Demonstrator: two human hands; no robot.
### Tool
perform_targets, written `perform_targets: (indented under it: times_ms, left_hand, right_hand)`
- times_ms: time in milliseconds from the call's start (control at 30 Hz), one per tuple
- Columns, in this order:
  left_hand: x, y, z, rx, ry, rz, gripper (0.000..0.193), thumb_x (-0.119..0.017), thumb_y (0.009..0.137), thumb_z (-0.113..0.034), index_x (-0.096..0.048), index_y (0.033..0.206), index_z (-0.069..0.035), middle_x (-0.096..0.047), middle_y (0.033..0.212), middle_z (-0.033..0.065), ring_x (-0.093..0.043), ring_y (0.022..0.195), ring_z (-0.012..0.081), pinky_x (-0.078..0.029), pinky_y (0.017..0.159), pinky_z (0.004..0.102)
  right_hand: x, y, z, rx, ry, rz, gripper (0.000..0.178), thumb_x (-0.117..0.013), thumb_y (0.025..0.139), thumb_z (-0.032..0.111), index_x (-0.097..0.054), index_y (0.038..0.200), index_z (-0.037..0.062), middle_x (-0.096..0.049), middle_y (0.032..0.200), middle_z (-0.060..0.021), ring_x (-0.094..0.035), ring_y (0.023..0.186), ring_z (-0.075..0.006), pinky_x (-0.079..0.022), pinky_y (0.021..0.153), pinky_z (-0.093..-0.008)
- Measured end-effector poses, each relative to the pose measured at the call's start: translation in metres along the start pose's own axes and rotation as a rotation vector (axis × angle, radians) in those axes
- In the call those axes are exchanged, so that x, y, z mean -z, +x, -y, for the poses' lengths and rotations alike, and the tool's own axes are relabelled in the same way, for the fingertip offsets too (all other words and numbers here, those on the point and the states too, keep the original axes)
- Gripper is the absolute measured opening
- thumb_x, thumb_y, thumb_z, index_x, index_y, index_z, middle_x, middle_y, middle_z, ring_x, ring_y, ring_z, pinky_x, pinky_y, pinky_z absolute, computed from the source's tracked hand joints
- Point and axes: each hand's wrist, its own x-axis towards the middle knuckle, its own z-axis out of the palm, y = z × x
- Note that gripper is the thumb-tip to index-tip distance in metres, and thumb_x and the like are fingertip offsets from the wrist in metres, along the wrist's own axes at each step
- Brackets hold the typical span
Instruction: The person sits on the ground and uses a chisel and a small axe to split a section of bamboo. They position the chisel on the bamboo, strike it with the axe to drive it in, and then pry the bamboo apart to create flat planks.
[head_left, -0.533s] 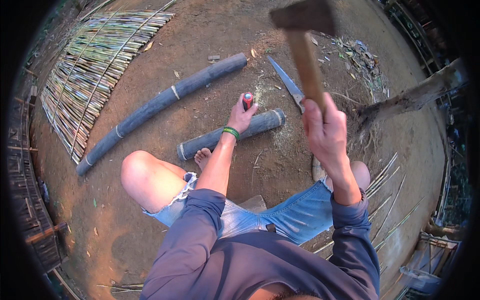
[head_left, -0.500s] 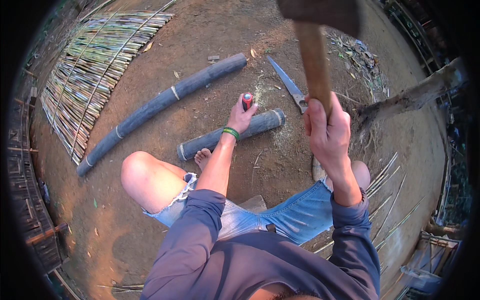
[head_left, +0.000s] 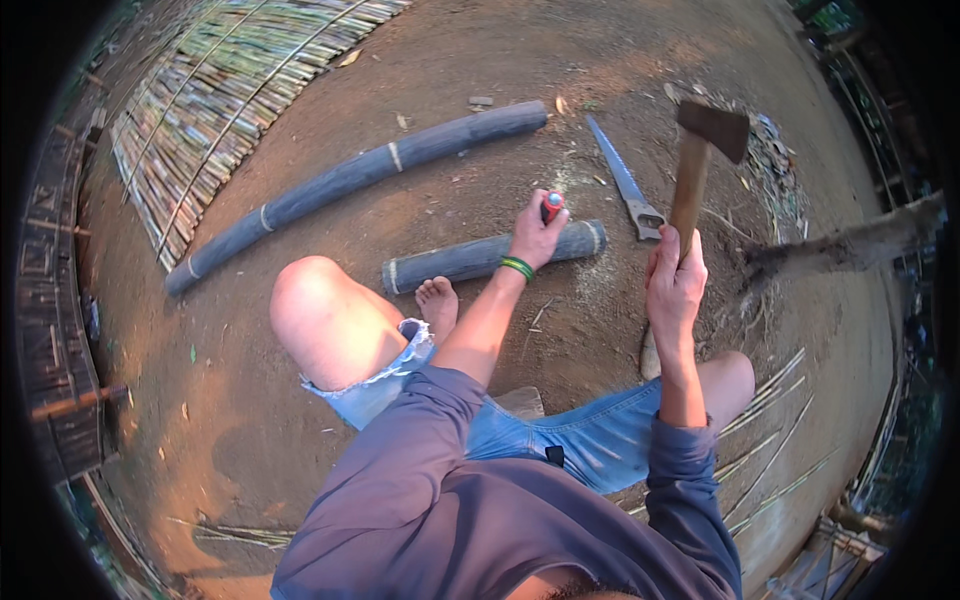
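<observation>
1. On the bare dirt ground [head_left: 300, 480], a person sits low with one knee raised and a bare foot [head_left: 436, 298] touching the near side of a short bamboo piece [head_left: 470, 259].
2. The left hand [head_left: 536, 232] rests on top of that short bamboo piece, near its right end, its grip clenched around a red-handled tool [head_left: 551, 205] stood upright on the bamboo. A green band sits on the wrist.
3. The right hand [head_left: 674, 284] is raised to the right of the bamboo, its grip closed around the lower part of the wooden handle of a hammer [head_left: 697, 160]. The dark head is up at the far end, well apart from the red-handled tool.
4. A hand saw [head_left: 622, 180] lies on the ground just beyond the short piece, between the two hands.
5. Farther off, a long bamboo pole [head_left: 350, 178] lies slantwise across the dirt.
6. At far left, a mat of split bamboo strips [head_left: 200, 110] is spread flat.
</observation>
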Motion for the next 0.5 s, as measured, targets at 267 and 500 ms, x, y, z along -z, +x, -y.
perform_targets:
  times_ms: [267,500]
  left_hand:
    - [-0.004,0.002,-0.009,0.000,-0.004,-0.006,0.035,-0.074,0.092,-0.032,-0.055,0.107,-0.006,-0.062,0.083,0.0116,-0.055,0.075,0.0259,-0.049,0.077,0.0376]
    - [-0.003,0.006,-0.010,0.084,-0.064,0.063,0.032,-0.077,0.089,-0.030,-0.062,0.100,-0.004,-0.067,0.086,0.0134,-0.063,0.080,0.0255,-0.051,0.079,0.0388]
  right_hand:
    - [-0.067,-0.040,-0.201,-0.570,-0.638,0.044,0.048,-0.049,0.105,0.043,-0.058,0.112,-0.0030,-0.070,0.101,-0.0320,-0.068,0.099,-0.0477,-0.051,0.087,-0.0578]
    - [-0.069,-0.054,-0.256,-0.739,-0.731,0.263,0.051,-0.053,0.101,0.042,-0.054,0.122,-0.0048,-0.068,0.116,-0.0307,-0.067,0.111,-0.0462,-0.053,0.095,-0.0531]
